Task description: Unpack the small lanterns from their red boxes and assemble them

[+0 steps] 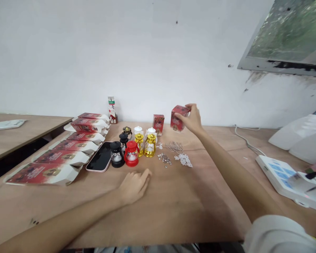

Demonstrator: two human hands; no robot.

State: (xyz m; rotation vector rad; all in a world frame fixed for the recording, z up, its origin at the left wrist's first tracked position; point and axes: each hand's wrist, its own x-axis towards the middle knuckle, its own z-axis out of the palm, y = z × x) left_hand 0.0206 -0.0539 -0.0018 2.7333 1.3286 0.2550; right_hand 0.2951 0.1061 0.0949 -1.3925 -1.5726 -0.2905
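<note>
My right hand (pixel 193 119) is shut on a small red printed box (pixel 176 123), held up off the table near the wall, thumb on its front. A similar red box (pixel 158 123) stands upright just left of it. My left hand (pixel 135 185) rests low over the near tabletop, fingers loosely bent and holding nothing that I can see. Just beyond it is a cluster of miniature lanterns: a red one (pixel 131 154), a black one (pixel 117 154), a gold one (pixel 150 145), and several more in white, black and bronze.
Right of the lanterns lie small silver discs (pixel 165 159), white tags (pixel 184 160) and thin metal pieces (pixel 174 146). A phone (pixel 100 157) and a row of open red cartons (pixel 46 173) lie left. A bottle (pixel 112 111) stands by the wall; a power strip (pixel 281 175) sits right.
</note>
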